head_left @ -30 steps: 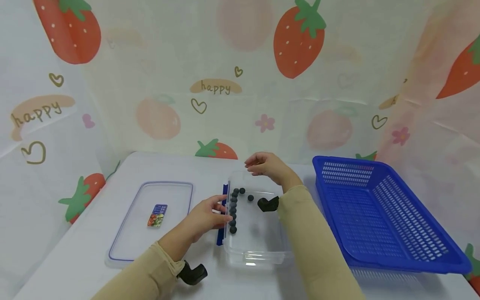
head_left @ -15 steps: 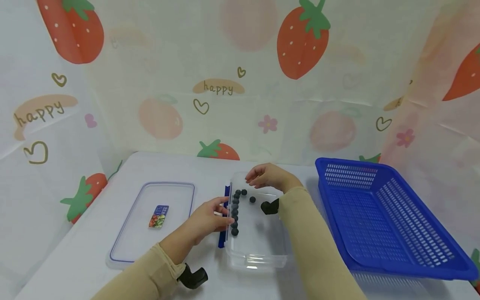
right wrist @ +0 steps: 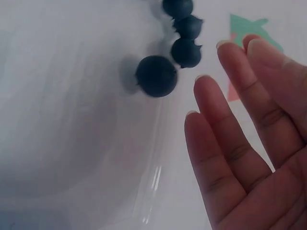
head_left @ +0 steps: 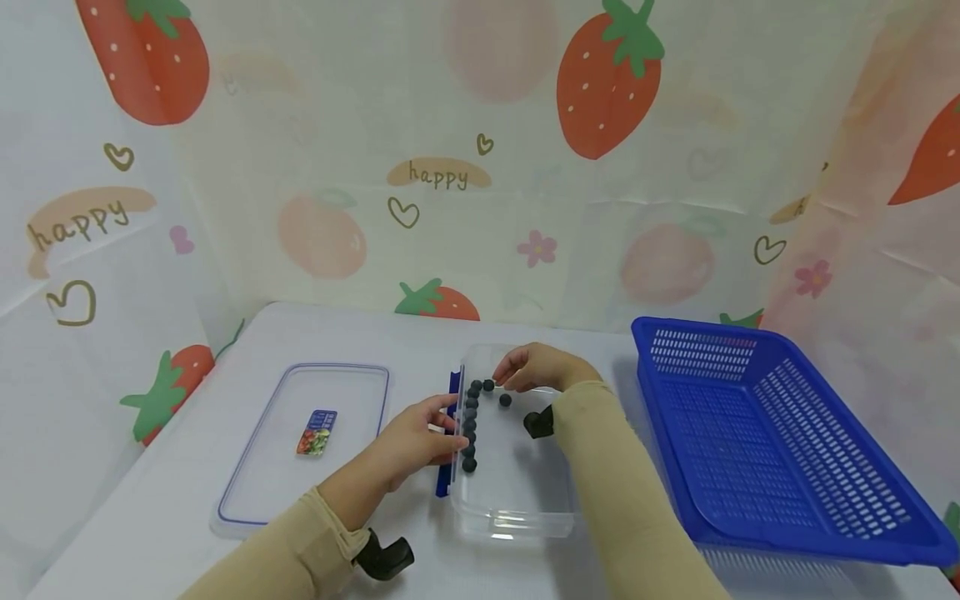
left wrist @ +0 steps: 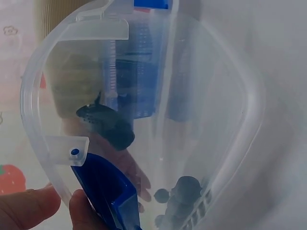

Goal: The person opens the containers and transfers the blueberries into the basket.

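A clear plastic container (head_left: 517, 500) stands mid-table with blue clips, its left clip (left wrist: 112, 194) hanging open. Inside, several blueberries (head_left: 470, 425) line its left wall, and a single blueberry (head_left: 506, 401) lies apart to their right. My left hand (head_left: 420, 429) grips the left wall, thumb over the rim. Above the container's far end is my right hand (head_left: 547, 367), fingers loosely bent, close to the far blueberries. In the right wrist view its fingers (right wrist: 213, 153) hold nothing, and a blueberry (right wrist: 157, 75) sits just beyond the fingertips.
Left of the container lies a clear lid (head_left: 262, 400) with a blue seal and a colourful label (head_left: 317, 433). A blue perforated basket (head_left: 787, 350) stands at the right. Behind the table hangs a strawberry-print cloth (head_left: 450, 100).
My right hand has come down from above the container's far edge toward the blueberries. The left hand keeps its grip on the wall. The head view has shifted slightly.
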The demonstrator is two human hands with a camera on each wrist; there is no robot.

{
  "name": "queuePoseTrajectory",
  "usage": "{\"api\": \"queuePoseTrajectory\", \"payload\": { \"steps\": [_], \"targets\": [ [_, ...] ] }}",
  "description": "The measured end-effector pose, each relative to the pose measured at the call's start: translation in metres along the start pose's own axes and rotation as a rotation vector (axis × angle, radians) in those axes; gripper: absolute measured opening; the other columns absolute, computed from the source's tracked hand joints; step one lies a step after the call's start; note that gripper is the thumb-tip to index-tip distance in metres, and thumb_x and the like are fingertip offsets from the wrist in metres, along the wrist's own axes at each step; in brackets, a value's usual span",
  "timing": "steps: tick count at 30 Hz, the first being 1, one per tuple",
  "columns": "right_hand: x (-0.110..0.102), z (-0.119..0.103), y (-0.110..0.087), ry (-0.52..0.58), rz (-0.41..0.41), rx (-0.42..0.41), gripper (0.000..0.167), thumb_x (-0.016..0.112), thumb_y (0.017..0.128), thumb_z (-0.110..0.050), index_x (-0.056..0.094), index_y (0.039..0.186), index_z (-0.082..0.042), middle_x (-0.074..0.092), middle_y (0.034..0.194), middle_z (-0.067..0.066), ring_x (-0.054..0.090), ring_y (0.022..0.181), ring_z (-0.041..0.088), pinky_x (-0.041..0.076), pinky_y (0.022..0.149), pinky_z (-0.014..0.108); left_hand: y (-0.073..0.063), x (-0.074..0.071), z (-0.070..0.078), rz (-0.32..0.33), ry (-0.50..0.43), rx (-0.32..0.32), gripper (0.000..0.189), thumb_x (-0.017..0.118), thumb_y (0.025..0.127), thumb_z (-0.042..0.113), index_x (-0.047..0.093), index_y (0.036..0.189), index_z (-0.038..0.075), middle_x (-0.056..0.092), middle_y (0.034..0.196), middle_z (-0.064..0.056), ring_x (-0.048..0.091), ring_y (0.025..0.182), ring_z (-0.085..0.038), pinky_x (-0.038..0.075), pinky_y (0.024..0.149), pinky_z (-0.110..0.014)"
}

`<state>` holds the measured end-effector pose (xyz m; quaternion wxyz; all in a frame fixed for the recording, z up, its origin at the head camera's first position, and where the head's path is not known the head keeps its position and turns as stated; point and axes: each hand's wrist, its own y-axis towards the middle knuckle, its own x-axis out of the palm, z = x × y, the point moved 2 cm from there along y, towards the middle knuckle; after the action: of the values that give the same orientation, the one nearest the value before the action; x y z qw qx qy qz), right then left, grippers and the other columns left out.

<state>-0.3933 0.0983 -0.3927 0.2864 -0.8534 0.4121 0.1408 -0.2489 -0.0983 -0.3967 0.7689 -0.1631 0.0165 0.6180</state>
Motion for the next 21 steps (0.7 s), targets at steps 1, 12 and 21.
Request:
{"api": "queuePoseTrajectory", "payload": {
  "steps": [1,12,21],
  "targets": [
    [0.000,0.001,0.001,-0.009,-0.002,0.001,0.023,0.063,0.082,-0.004,0.066,0.105,-0.004,0.065,0.105,0.008,0.058,0.095,0.022,0.048,0.084,0.031,0.000,0.000,0.000,0.000,0.002,0.001,0.068,0.071,0.079,0.014,0.038,0.139,0.015,0.050,0.106,-0.011,0.061,0.084,-0.019,0.054,0.076,-0.032],
    [0.006,0.005,0.009,-0.128,-0.037,0.079,0.021,0.065,0.081,-0.004,0.068,0.100,-0.010,0.066,0.101,0.001,0.058,0.088,0.016,0.049,0.083,0.032,-0.002,0.000,0.001,-0.006,0.003,0.010,0.067,0.070,0.080,0.015,0.037,0.139,0.015,0.049,0.106,-0.011,0.061,0.086,-0.021,0.054,0.076,-0.032],
    [0.010,0.005,0.008,-0.212,-0.048,0.120,0.021,0.064,0.080,-0.003,0.069,0.096,-0.014,0.065,0.099,-0.003,0.055,0.091,0.016,0.048,0.080,0.032,-0.002,0.001,0.000,-0.004,0.021,0.011,0.067,0.070,0.080,0.017,0.037,0.139,0.016,0.050,0.104,-0.011,0.061,0.087,-0.022,0.054,0.076,-0.032]
  ]
}}
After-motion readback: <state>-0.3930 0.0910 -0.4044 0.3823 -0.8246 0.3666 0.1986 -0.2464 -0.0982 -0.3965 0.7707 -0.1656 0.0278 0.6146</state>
